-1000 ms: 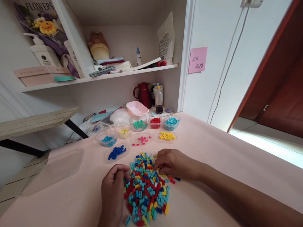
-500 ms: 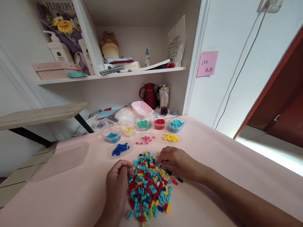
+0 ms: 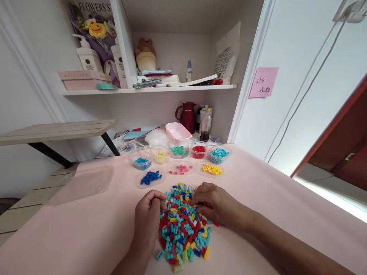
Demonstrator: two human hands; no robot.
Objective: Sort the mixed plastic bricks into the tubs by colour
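Note:
A heap of small mixed-colour toy building bricks [image 3: 183, 229] lies on the pink tabletop in front of me. My left hand [image 3: 149, 212] rests at the heap's left edge, its fingers curled in towards the thumb; whatever it may hold is hidden. Over the heap's upper right side, my right hand [image 3: 210, 202] reaches in with bent fingers, thumb and fingertips apart among the bricks. Behind the heap, shallow clear trays hold dark blue bricks [image 3: 150, 177], pink bricks [image 3: 183, 168] and yellow bricks [image 3: 212, 169].
Farther back stand clear tubs of blue [image 3: 142, 163], pale yellow [image 3: 160, 156], green [image 3: 179, 151], red [image 3: 198, 151] and turquoise bricks [image 3: 219, 154]. Beyond are a pink basin [image 3: 178, 131], a red jug [image 3: 187, 117] and a bottle [image 3: 205, 126]. A clear lid [image 3: 94, 183] lies left.
The view has turned slightly left, so everything sits farther right. My right hand has shifted a little towards the heap's middle, fingers lower among the bricks. My left hand stays at the heap's edge.

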